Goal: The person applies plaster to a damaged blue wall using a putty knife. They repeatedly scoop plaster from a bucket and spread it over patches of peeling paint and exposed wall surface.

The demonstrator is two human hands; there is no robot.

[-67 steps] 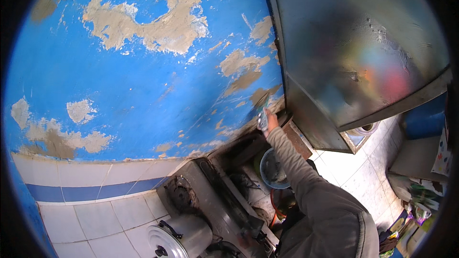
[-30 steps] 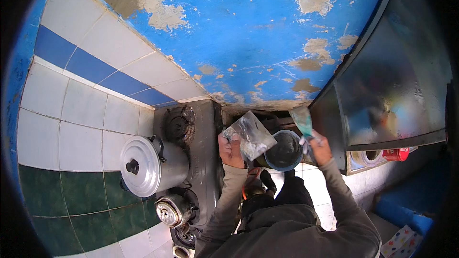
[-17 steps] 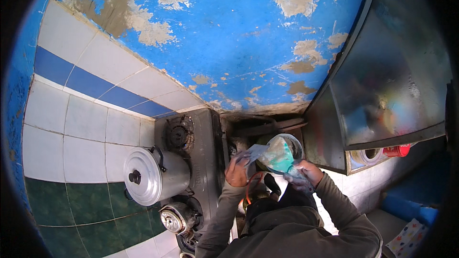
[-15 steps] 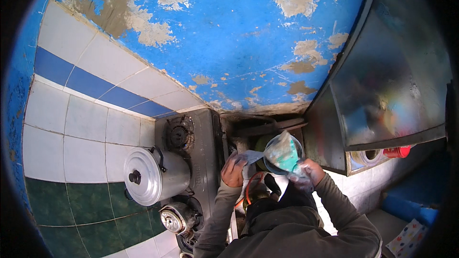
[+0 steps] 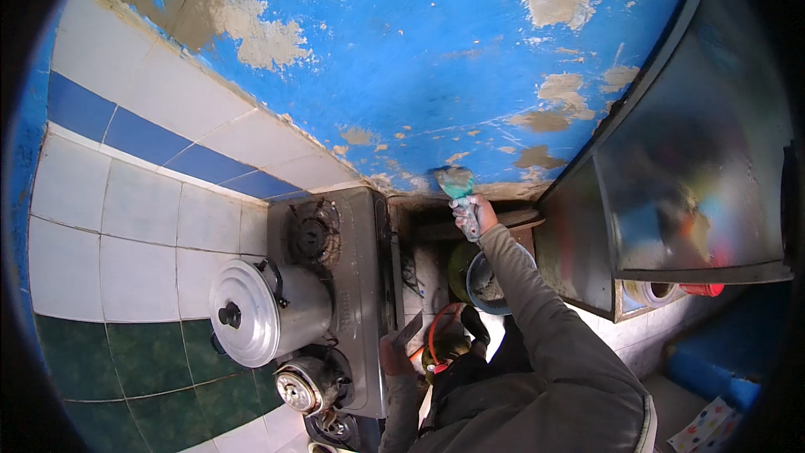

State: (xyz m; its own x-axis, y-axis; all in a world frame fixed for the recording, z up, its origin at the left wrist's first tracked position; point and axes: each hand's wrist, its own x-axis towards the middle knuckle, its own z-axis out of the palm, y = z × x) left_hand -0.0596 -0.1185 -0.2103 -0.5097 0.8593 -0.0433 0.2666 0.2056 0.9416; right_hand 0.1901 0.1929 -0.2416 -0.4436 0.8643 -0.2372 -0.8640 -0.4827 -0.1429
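Note:
My right hand (image 5: pixel 478 215) is closed around the handle of a putty knife (image 5: pixel 455 183). The knife's wide blade, smeared grey and teal, is at the lower part of the blue wall (image 5: pixel 394 67), where paint has flaked off in patches. Lower down, near the stove's edge, my left hand (image 5: pixel 394 357) grips a small flat scraper (image 5: pixel 409 330) with a greyish blade; its fingers are partly in shadow. Below my right forearm stands a bucket (image 5: pixel 472 289) with grey paste inside, partly covered by the sleeve.
A stove (image 5: pixel 356 285) on the left bears a big lidded aluminium pot (image 5: pixel 293 306) and a smaller metal pot (image 5: pixel 303 386). On the right is a metal-framed cabinet (image 5: pixel 688 168). An orange hose (image 5: pixel 434 331) curves near my feet.
My right hand has lifted the putty knife from over the bucket up to the wall. My left hand has drawn back down and away from the bucket with the scraper.

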